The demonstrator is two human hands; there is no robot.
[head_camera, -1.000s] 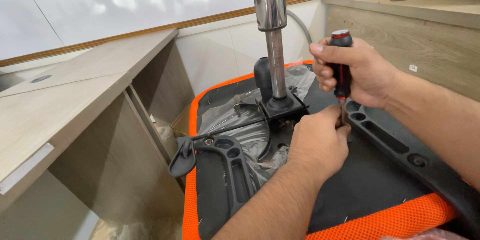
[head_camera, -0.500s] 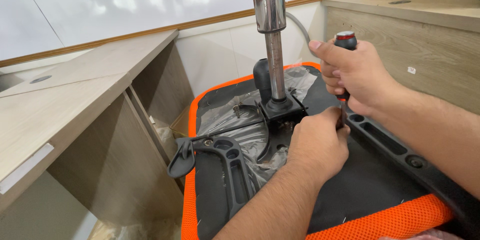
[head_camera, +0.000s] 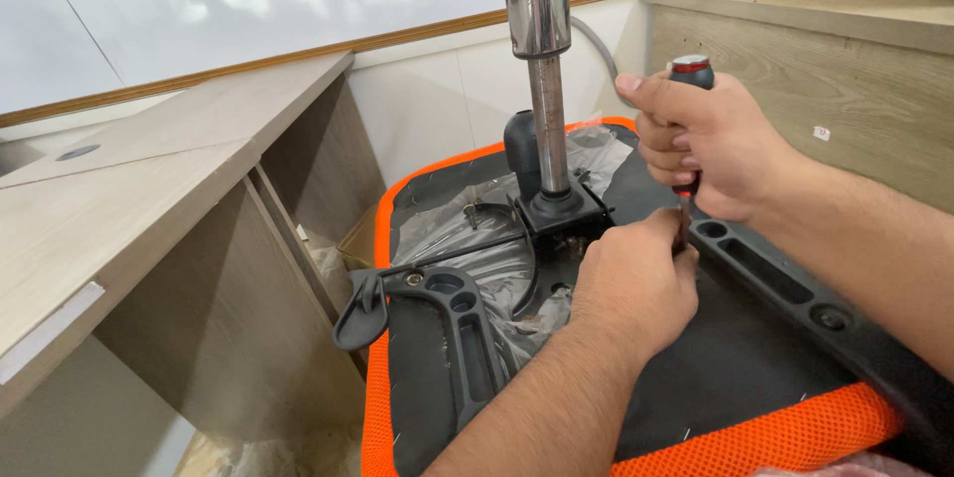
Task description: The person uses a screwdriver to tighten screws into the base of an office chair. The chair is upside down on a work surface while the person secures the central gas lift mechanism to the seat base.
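Right hand (head_camera: 711, 144) fisted round screwdriver (head_camera: 688, 89) (upright, tip hidden). Left hand (head_camera: 636, 283) curled at its shaft, resting on upturned chair seat (head_camera: 735, 378).

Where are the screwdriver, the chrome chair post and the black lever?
screwdriver (head_camera: 691, 71), head view, top of its handle above the fist.
chrome chair post (head_camera: 534, 0), head view, its thick upper tube.
black lever (head_camera: 360, 313), head view, its paddle end.

Glossy metal post (head_camera: 537, 60), mesh seat edge (head_camera: 755, 442)
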